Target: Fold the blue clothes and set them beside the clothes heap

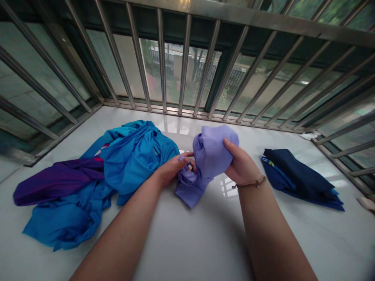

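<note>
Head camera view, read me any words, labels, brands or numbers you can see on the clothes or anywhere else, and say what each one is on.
No text can be read.
Folded navy garment: a small yellow mark near its left edge, too small and blurred to read.
Blue garment: a small dark mark, maybe a logo, unreadable.
Lavender cloth, held by the left hand and right hand: no print visible.
Purple garment: no print visible.

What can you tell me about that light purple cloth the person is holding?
The lavender cloth is a soft, thin-looking fabric bunched into a rumpled ball. The right hand grips its upper bulge, while the left hand pinches a fold lower down. Its bottom end rests on the glossy white surface, between a blue garment pile and a folded navy one.
</note>
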{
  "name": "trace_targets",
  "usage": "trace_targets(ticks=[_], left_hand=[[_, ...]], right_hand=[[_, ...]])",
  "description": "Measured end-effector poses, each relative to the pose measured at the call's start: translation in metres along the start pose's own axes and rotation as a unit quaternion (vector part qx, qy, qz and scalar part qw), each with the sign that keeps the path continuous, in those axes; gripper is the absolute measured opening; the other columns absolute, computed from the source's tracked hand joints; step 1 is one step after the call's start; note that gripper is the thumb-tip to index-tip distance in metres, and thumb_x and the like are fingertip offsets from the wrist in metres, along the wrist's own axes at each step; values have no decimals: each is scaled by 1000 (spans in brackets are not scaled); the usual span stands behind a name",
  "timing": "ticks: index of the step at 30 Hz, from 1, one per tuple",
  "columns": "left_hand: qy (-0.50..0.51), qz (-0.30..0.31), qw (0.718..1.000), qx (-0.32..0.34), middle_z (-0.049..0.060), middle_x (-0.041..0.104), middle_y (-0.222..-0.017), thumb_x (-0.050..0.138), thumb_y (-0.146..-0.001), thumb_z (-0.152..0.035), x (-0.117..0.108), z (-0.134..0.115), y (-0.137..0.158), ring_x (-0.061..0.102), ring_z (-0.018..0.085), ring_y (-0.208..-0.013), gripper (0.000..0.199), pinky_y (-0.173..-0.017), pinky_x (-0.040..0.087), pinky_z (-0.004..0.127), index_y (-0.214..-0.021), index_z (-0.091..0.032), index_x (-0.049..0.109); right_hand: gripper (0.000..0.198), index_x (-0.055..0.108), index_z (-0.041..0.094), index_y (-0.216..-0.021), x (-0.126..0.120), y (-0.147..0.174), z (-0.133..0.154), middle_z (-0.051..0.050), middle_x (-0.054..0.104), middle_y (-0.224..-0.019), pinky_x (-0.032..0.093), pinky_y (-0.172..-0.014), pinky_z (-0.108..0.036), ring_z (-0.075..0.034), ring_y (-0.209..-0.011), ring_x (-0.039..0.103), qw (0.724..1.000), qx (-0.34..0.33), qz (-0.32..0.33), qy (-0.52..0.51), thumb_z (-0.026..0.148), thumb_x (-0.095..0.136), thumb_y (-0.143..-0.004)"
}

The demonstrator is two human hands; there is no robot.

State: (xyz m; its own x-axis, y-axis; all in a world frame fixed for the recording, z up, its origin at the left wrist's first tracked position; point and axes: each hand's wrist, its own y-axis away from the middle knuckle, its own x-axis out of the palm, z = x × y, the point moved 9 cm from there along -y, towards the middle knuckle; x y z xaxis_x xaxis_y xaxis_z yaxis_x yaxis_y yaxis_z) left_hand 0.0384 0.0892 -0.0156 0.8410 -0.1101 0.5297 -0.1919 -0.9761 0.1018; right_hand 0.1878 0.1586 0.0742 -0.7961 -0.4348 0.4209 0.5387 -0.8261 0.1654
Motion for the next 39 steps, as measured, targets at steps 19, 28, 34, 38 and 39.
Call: trace_targets(ticks=[19, 28, 34, 38, 39], left_hand=[[51, -145, 988, 7, 10, 84, -97, 102, -63, -54, -30, -4, 11, 80, 40, -110, 58, -95, 68, 51, -105, -20, 79], [66, -159, 984, 32, 9, 84, -99, 100, -66, -48, -36, -6, 12, 79, 40, -113, 50, -102, 65, 51, -103, -21, 80], [112, -164, 979, 47, 12, 84, -106, 94, -70, -49, -38, -12, 16, 74, 40, -125, 52, -112, 60, 49, -109, -17, 80], [127, -160, 978, 48, 10, 85, -103, 91, -71, -46, -35, -15, 17, 74, 39, -125, 47, -114, 60, 52, -107, -18, 79], [131, -163, 977, 48, 10, 85, -102, 90, -70, -46, -35, -15, 18, 75, 40, -125, 48, -112, 61, 52, -107, -18, 79]], right_hand=[[100, 52, 25, -157, 2, -13, -19, -14, 67, -146, 57, -102, -41, -31, -120, 72, 882, -32, 22, 470, 64, 93, -74], [19, 76, 23, -104, 11, -12, 5, -2, 76, -95, 51, -84, -33, -23, -90, 68, 817, -139, 6, 560, 31, 62, -96], [29, 74, 21, -100, 2, -10, 15, 1, 71, -88, 49, -77, -30, -21, -85, 64, 916, -166, 0, 366, 49, 67, -95], [27, 71, 24, -101, -14, -14, 18, -1, 74, -94, 57, -84, -36, -24, -92, 70, 973, -183, -73, 118, 47, 72, -87], [25, 69, 24, -99, -21, -14, 22, -1, 74, -94, 58, -87, -37, -24, -95, 70, 974, -198, -94, 54, 45, 69, -85]])
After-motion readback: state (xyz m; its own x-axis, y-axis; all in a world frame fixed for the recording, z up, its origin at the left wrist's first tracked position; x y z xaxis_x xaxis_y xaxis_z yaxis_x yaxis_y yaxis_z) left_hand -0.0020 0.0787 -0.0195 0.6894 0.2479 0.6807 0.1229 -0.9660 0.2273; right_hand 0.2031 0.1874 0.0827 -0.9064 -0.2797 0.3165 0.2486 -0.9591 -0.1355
